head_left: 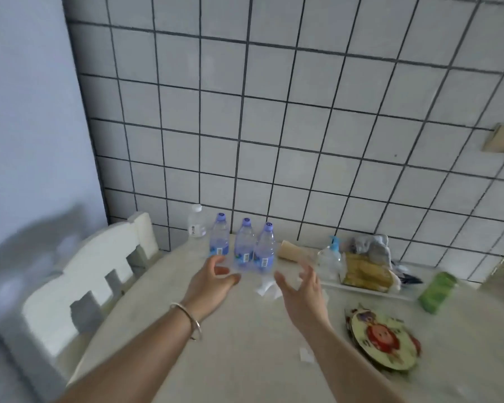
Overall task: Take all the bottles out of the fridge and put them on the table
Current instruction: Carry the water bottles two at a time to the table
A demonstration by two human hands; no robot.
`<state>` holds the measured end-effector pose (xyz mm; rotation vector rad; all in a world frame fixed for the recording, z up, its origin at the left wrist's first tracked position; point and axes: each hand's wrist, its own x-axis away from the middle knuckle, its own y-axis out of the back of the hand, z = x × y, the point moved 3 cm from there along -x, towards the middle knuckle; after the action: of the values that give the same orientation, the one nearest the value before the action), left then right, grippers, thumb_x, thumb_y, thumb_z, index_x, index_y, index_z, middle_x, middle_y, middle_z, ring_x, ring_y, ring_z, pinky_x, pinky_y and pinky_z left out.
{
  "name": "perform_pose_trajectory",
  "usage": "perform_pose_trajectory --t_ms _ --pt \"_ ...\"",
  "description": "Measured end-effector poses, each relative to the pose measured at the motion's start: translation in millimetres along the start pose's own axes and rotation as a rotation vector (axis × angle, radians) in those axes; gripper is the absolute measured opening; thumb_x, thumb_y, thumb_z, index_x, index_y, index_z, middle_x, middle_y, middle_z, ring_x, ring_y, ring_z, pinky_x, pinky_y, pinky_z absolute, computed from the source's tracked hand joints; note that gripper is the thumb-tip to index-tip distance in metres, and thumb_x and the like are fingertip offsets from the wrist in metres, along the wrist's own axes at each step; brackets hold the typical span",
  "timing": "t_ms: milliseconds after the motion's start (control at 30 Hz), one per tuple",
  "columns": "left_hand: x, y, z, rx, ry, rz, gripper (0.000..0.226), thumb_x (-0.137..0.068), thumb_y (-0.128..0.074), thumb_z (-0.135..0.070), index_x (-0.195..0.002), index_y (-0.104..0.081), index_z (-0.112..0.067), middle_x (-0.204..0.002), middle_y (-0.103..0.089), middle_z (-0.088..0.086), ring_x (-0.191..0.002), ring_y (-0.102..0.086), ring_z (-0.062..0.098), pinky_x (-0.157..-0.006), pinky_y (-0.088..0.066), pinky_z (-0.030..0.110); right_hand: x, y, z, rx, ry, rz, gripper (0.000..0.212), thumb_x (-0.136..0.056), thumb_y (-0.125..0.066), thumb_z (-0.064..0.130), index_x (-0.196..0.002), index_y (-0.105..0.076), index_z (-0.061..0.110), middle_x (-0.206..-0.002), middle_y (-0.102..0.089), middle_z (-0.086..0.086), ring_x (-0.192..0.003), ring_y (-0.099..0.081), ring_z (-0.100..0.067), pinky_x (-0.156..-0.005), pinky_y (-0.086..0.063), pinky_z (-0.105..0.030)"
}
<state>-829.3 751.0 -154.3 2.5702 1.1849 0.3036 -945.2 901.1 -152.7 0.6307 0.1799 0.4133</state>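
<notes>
At the far edge of the pale surface [245, 330], close against the tiled wall [303, 112], three clear bottles with purple caps stood upright in a tight row: the left bottle [219, 238], the middle bottle [244, 245] and the right bottle [265, 248], each touching or nearly touching its neighbour. A fourth, white-capped bottle [198, 223] stood just behind and to the left of them. The left hand [213, 282], with a bracelet [191, 321] on its wrist, hovered just in front of the left bottle with its grip apart, fingers curled loosely around nothing; the right hand [301, 286] hung near the right bottle, its grip likewise spread and empty. Neither hand appeared to touch a bottle, though motion blur made the gap hard to judge. By this reading the placing step was at its end, the row set down and let go. The fridge was out of view, so whether more bottles remained inside could not be told; if any did, the next move would call for turning away from the surface, going back to the fridge and carrying the next lot over, then setting them beside the row without knocking it. There was room in front, while the right side was crowded by a pump bottle [330, 254], a tray of food [367, 271], a green packet [437, 292] and a patterned plate [383, 341]. A white chair [93, 274] stood at the left edge.
</notes>
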Motion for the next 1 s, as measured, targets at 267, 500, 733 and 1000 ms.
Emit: perform_pose_trajectory --t_ms 267,500,733,1000 --pt "150.8 59.1 -27.1 0.044 -0.070 -0.039 0.044 -0.083 -0.066 -0.024 -0.124 -0.050 -0.022 -0.109 -0.061 -0.002 -0.091 -0.058 0.016 -0.080 -0.049 0.032 153.0 50.4 41.9 -0.071 0.095 0.033 0.065 -0.086 -0.054 0.051 -0.140 -0.031 0.021 -0.142 -0.040 -0.001 -0.129 -0.040 -0.018 -0.103 -0.036 -0.033" --pt "252.8 89.2 -25.0 0.076 -0.163 0.059 0.043 -0.084 -0.065 -0.020 -0.125 -0.049 -0.020 -0.113 -0.061 0.002 -0.099 -0.061 0.021 -0.085 -0.050 0.038 282.6 74.3 59.6 -0.091 0.097 -0.049 0.057 -0.087 -0.053 0.051 -0.134 -0.036 0.025 -0.138 -0.044 0.003 -0.122 -0.047 -0.014 -0.094 -0.039 -0.028" --pt "352.5 147.7 16.8 0.111 -0.153 0.130 0.042 -0.084 -0.065 -0.014 -0.124 -0.052 -0.018 -0.108 -0.064 0.003 -0.095 -0.060 0.026 -0.083 -0.050 0.041 415.4 80.7 70.5 -0.099 0.015 -0.149 0.057 -0.087 -0.053 0.050 -0.136 -0.035 0.024 -0.140 -0.043 0.004 -0.124 -0.046 -0.015 -0.087 -0.035 -0.026" --pt "452.3 222.3 32.9 0.198 -0.144 0.087 0.040 -0.084 -0.065 -0.013 -0.122 -0.053 -0.019 -0.111 -0.064 0.005 -0.092 -0.060 0.021 -0.084 -0.049 0.038 529.7 55.5 121.3 -0.041 0.141 -0.073 0.060 -0.087 -0.052 0.049 -0.138 -0.031 0.026 -0.141 -0.039 0.006 -0.125 -0.044 -0.014 -0.093 -0.035 -0.030"
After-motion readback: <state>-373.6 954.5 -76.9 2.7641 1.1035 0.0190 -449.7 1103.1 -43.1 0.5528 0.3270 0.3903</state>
